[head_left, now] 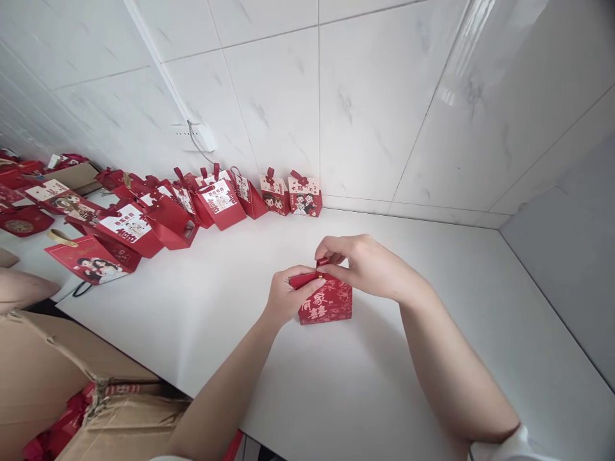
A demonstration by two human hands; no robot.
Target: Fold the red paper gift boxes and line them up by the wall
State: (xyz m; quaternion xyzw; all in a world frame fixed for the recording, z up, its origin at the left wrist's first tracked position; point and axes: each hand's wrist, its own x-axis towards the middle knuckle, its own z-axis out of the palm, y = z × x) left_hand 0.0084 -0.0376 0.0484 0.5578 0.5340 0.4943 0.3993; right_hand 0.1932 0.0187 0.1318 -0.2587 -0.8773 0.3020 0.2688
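Note:
A small red gift box (pixel 327 303) with white lettering stands on the white table in front of me. My left hand (pixel 284 296) is closed on its top left edge, thumb pressed on the front near a small gold-coloured spot. Above the box's top, my right hand (pixel 368 264) pinches a short dark red ribbon (pixel 321 262), its fingers curled. The fingers partly cover the upper part of the box and the ribbon.
Several finished-looking red gift boxes (pixel 223 205) line the wall at the back left, more piled at far left. An open cardboard box (pixel 129 416) with red items sits at lower left, near another person's arm (pixel 24 289). A wall socket (pixel 195 137) has a cable.

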